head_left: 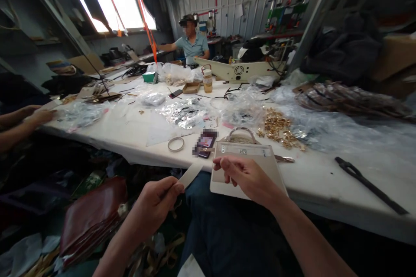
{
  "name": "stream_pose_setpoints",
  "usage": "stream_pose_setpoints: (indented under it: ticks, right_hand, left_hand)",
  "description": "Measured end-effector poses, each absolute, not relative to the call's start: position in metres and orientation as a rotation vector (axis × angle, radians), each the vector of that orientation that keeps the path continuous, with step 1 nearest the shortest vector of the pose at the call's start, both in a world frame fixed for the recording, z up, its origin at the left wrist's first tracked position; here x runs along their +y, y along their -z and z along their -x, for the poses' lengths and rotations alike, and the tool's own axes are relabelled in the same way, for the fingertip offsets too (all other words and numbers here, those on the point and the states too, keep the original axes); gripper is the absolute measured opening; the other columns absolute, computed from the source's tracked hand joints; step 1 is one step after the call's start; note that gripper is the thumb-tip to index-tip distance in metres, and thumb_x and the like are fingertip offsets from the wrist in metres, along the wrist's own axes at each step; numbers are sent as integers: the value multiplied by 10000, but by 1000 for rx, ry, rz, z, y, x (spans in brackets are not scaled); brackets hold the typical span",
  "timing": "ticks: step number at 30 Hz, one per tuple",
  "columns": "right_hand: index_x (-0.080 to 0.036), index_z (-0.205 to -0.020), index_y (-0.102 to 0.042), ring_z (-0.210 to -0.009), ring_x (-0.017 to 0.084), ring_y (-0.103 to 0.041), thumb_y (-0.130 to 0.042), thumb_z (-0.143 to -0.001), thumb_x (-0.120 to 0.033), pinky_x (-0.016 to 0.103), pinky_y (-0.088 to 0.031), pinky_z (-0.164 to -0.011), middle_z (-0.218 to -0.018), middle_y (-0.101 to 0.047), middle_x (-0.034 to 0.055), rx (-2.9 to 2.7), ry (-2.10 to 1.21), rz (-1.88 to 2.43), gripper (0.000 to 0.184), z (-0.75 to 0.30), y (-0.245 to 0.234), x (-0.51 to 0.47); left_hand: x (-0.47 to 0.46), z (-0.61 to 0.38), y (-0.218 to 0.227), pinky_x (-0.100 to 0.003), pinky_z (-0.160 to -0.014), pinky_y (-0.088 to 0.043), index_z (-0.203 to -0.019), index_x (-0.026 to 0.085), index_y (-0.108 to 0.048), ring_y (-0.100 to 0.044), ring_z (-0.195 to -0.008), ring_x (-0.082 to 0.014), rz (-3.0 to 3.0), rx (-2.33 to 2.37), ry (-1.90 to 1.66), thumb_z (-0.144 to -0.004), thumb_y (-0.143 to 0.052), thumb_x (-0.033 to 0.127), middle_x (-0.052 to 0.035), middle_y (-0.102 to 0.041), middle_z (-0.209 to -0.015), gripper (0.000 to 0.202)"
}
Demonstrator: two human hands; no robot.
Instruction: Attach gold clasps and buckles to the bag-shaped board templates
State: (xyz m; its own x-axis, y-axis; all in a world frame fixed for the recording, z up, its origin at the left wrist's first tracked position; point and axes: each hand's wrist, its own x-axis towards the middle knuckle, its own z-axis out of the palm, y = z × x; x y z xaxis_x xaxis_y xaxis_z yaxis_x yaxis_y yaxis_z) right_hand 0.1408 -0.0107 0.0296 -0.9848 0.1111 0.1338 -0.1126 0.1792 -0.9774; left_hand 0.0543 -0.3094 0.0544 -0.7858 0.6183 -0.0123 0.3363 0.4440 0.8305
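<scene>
Head view: left hand (159, 198) pinches a pale strip (191, 175); right hand (246, 177), grip unclear, overlaps a beige bag (268, 166).

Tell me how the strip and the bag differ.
The strip is narrow; the bag is much broader. The strip looks plain, while the bag has a handle. The left hand pinches the strip, whereas the bag rests at the edge of the table, the right hand over it. Both are pale.
</scene>
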Motion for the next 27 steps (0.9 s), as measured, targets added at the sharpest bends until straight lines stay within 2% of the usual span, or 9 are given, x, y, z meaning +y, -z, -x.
stream_pose_setpoints:
  ticks: [2, 4, 8, 12, 14, 17, 19, 22, 27]
  right_hand:
    - [-150, -1115, -852, -700, 206, -646, -566, -1092, -907, 258, -482, -557, -951, -754, 111, -2265, -2012, -5, 809, -133, -31, -5]
    - [-142, -1023, -854, -635, 188, -608, -661, -1028, -917, 247, -438, -517, -842, -726, 94, -2255, -2060, 71, 799, -129, -33, -2]
    - [-148, -989, -867, -637, 185, -591, -912, -893, -714, 251, -450, -552, -748, -682, 49, -2193, -2080, 163, 577, -132, -35, 1]
    - [-153, -952, -836, -627, 167, -560, -894, -902, -599, 259, -441, -564, -772, -684, 39, -2095, -2051, 192, 453, -142, -26, 5]
    - [-155, -1000, -821, -655, 167, -571, -880, -924, -553, 258, -445, -579, -820, -698, 39, -2040, -2024, 220, 409, -149, -17, 4]
    - [-169, -1271, -799, -741, 187, -624, -865, -969, -490, 264, -493, -643, -899, -714, 30, -1947, -1970, 279, 445, -162, 0, 0]
    - [-179, -1374, -775, -770, 203, -656, -860, -994, -480, 278, -532, -683, -913, -721, 31, -1913, -1878, 351, 492, -170, 10, -2]
    - [-185, -1297, -801, -769, 225, -696, -840, -1016, -471, 301, -575, -712, -923, -746, 49, -1932, -1599, 452, 403, -176, 16, 0]
    - [-192, -1206, -790, -736, 236, -704, -723, -1049, -363, 345, -576, -788, -898, -761, 53, -2072, -1009, 467, 241, -154, 10, 26]
  left_hand:
    - [-295, -54, -52, -263, -563, -278, -730, 210, -538, -362, -588, -143, -895, 2381, -1210, -1084, -571, 643, 21, -420, -640, 560]
    - [-284, -53, -49, -265, -577, -276, -747, 207, -565, -353, -603, -145, -962, 2378, -1156, -1083, -575, 626, 20, -424, -651, 537]
    - [-269, -50, -44, -268, -598, -294, -776, 208, -648, -389, -622, -161, -1060, 2362, -1060, -1075, -592, 601, 1, -500, -663, 497]
    - [-260, -45, -34, -261, -580, -279, -755, 206, -657, -389, -617, -162, -1016, 2353, -1054, -1045, -639, 600, 0, -512, -655, 490]
    - [-256, -42, -29, -255, -563, -289, -912, 207, -763, -436, -615, -172, -922, 2303, -1079, -1027, -660, 617, -5, -566, -679, 438]
    - [-247, -42, -25, -252, -541, -328, -1277, 208, -794, -497, -615, -194, -819, 2229, -1102, -983, -706, 656, -15, -661, -731, 543]
    - [-239, -42, -25, -253, -525, -317, -1128, 199, -823, -483, -599, -189, -811, 2216, -1097, -961, -717, 677, -14, -648, -702, 518]
    - [-218, -33, -27, -257, -514, -275, -723, 193, -723, -441, -571, -168, -863, 2197, -1085, -953, -697, 675, -6, -562, -625, 534]
    - [-154, 10, -35, -286, -553, -292, -549, 197, -656, -502, -581, -180, -1045, 2347, -964, -923, -678, 559, -24, -543, -549, 520]
